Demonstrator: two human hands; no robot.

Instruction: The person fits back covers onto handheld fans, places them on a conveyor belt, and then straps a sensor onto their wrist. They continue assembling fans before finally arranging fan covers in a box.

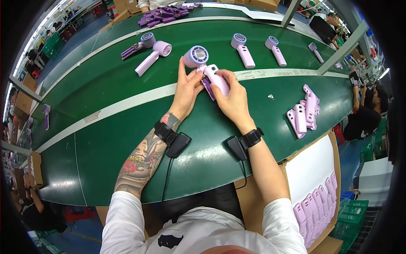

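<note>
Left hand (186, 91) grips a fan (197, 54), right hand (234, 97) grasps its cover (217, 79) — seemingly not yet fitted; loose covers (300, 118) lie right.

A green desk (110, 169) fills much of the view, a pale strip (139, 100) running across it; a small white scrap (270, 97) lies toward its right side, and a white sheet (264, 16) rests along the far edge; a grey metal post (342, 49) slants up on the right, near a seated co-worker in a black top (361, 122); green plastic crates (351, 216) stand at lower right; at left, an open cardboard box (35, 170) sits by the desk's end, above a red stool (80, 213) and blue floor (84, 233).
</note>
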